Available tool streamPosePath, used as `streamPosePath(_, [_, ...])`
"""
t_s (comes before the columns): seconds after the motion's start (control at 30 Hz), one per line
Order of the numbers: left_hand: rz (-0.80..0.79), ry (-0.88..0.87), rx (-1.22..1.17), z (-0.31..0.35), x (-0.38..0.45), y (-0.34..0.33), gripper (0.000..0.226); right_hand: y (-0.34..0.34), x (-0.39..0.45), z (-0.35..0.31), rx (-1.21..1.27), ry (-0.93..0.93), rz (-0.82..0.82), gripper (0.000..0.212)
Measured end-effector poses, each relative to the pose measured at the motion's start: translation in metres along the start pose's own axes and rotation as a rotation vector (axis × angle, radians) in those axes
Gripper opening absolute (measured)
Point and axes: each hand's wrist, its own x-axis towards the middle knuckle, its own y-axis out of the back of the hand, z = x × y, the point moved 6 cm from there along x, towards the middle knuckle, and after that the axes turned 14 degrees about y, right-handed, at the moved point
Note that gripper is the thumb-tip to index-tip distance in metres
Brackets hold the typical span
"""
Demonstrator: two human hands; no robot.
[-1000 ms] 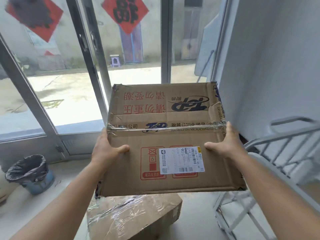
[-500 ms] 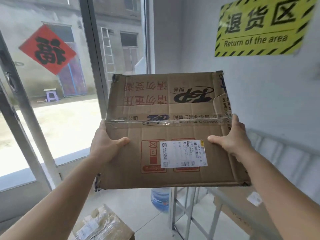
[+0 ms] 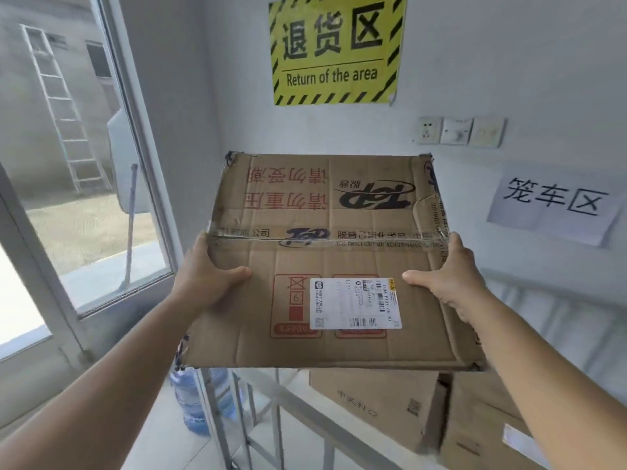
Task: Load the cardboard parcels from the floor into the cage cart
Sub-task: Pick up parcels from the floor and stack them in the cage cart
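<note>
We hold the parcel (image 3: pixel 325 262) between our hands, the left hand (image 3: pixel 207 276) gripping its left edge and the right hand (image 3: pixel 448 279) its right edge, thumbs on top. Below them stands the cart (image 3: pixel 268 401) with boxes (image 3: pixel 390 401) inside. Beyond the hands, a yellow sign (image 3: pixel 334 49) hangs on the wall.

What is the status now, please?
Both hands, left and right, grip the parcel. Parcel held above cart rail. Boxes already inside. Nothing blocking.
</note>
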Motion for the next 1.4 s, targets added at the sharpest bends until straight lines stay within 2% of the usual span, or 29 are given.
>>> streamPosePath(0.23, [-0.191, -0.031, 0.084, 0.04, 0.002, -0.129, 0.076, 0.053, -0.004, 0.104, 0.017, -0.189, 0.056, 0.114])
streamPosePath(0.4, [-0.383, -0.022, 0.119, 0.049, 0.008, -0.225, 0.073, 0.075, -0.017, 0.171, 0.011, -0.363, 0.069, 0.114])
streamPosePath(0.7, [-0.684, 0.035, 0.231, 0.016, -0.006, -0.393, 0.073, 0.086, -0.065, 0.288, -0.055, -0.728, 0.093, 0.125])
streamPosePath(0.8, [-0.756, 0.051, 0.292, -0.002, -0.017, -0.434, 0.076, 0.084, -0.086, 0.32, -0.049, -0.804, 0.087, 0.122])
streamPosePath(1.1, [-0.902, 0.158, 0.371, -0.06, -0.045, -0.508, 0.083, 0.06, -0.132, 0.404, -0.018, -0.969, 0.007, 0.121])
streamPosePath(1.4, [-0.828, 0.31, 0.536, -0.139, -0.022, -0.508, 0.081, -0.02, -0.121, 0.451, 0.017, -1.005, -0.221, 0.122])
